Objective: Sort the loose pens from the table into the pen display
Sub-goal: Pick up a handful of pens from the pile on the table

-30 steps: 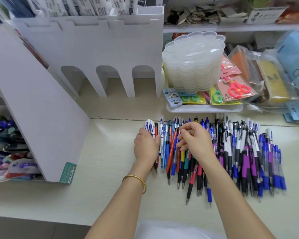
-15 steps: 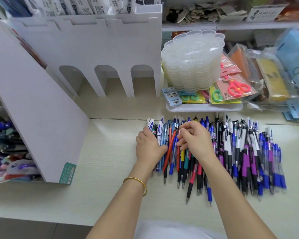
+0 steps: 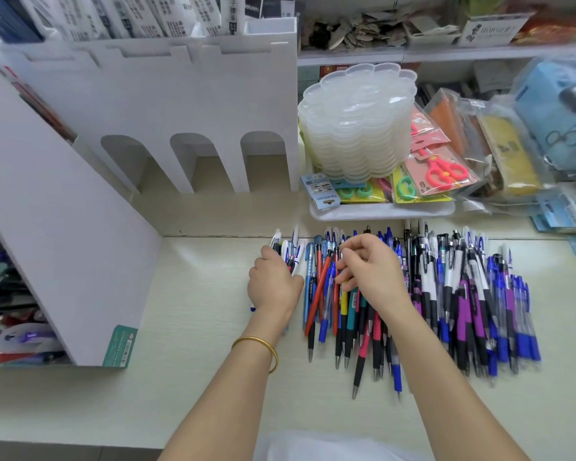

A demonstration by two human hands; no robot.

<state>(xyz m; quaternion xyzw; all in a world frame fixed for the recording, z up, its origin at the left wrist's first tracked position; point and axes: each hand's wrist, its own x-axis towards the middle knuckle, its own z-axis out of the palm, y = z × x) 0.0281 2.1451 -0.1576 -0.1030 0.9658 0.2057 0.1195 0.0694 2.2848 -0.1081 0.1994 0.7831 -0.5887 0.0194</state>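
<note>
A wide row of loose pens point(image 3: 446, 294) lies on the pale table point(image 3: 187, 327), in blue, purple, black, orange and white. My left hand point(image 3: 273, 284) grips a small bunch of white and blue pens point(image 3: 291, 251) at the row's left end. My right hand point(image 3: 369, 271) hovers over the middle-left of the row with curled fingers that pinch among the orange and blue pens point(image 3: 323, 281). Whether it holds one is unclear. The white pen display point(image 3: 153, 104) with three arched slots stands behind and to the left.
A white side panel point(image 3: 57, 247) of a display stands at the left, with packed pens point(image 3: 10, 327) behind it. A stack of clear plastic trays point(image 3: 356, 124), packed scissors point(image 3: 443, 171) and bagged stationery point(image 3: 512, 144) crowd the back right on a white tray point(image 3: 379, 211).
My left hand has pulled its bunch of white and blue pens leftward, apart from the row. My right hand has stayed over the orange and blue pens, its fingers working.
</note>
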